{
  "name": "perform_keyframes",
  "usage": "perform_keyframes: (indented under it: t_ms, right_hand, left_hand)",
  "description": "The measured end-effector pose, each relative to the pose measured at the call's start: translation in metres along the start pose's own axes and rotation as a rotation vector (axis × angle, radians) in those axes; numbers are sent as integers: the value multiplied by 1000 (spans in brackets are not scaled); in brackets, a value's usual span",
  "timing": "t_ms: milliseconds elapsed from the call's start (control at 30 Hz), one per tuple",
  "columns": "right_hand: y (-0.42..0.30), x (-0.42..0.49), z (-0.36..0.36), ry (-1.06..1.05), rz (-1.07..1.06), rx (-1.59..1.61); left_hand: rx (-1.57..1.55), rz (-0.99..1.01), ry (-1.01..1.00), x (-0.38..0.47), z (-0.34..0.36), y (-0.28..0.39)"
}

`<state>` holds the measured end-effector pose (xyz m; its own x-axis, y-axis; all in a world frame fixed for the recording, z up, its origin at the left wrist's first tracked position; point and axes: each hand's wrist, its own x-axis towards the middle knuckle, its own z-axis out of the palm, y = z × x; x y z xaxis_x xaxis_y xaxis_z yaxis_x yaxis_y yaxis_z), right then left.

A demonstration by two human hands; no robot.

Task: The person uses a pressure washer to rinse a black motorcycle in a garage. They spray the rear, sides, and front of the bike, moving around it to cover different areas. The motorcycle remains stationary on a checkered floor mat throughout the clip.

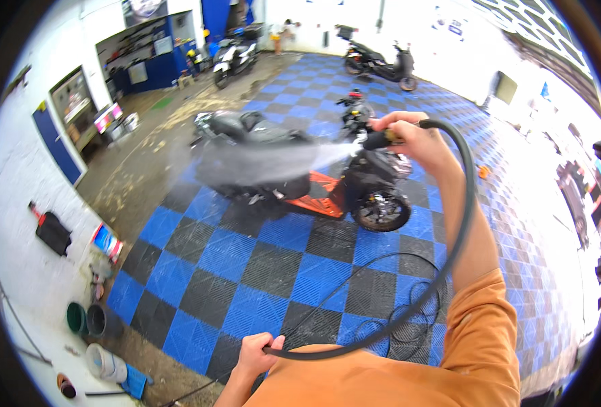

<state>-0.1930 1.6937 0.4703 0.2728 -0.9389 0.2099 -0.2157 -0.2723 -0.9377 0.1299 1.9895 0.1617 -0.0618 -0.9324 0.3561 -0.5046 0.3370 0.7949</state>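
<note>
My right hand (412, 137) grips a black spray nozzle (376, 140) at the end of a dark hose, raised at the upper right of centre. White spray (280, 160) fans leftward from it across the seat and rear of a black scooter (376, 175) with an orange footboard (320, 196). Low in the view, near my waist, my left hand (260, 351) is closed around the same hose (381, 330), which loops up past my right forearm. The spray and mist hide part of the scooter's rear body.
Blue and black ribbed floor tiles (275, 259) lie under the scooter. Thin hose coils (412, 310) rest on them. Buckets (99, 320) line the left wall. A second scooter (381, 63) and a white motorcycle (234, 58) stand farther back.
</note>
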Motion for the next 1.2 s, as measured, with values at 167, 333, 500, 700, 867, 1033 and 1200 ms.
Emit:
perform_keyframes:
  t_ms: [167,333,500,700,867,1033,1200]
  right_hand:
    - [2,37,32,-132,-211,276]
    - [20,90,46,-208,-195,108]
    - [53,140,64,102,-361,-369]
    - [81,173,68,8,-295,-61]
    - [108,235,63,-37,-147,65]
    - [125,326,85,88,39,-286]
    - [139,430,116,-245,-220,-469]
  left_hand:
    - [-4,-180,80,-17,-37,-15]
    - [173,-159,154,-30,-52,-36]
    - [95,-290,254,-6,-67,-47]
    - [241,-287,197,52,-105,-88]
    - [259,-240,331,128,-129,-124]
    - [277,-283,315,210,-156,-160]
    - [264,-244,652,279,-205,-214]
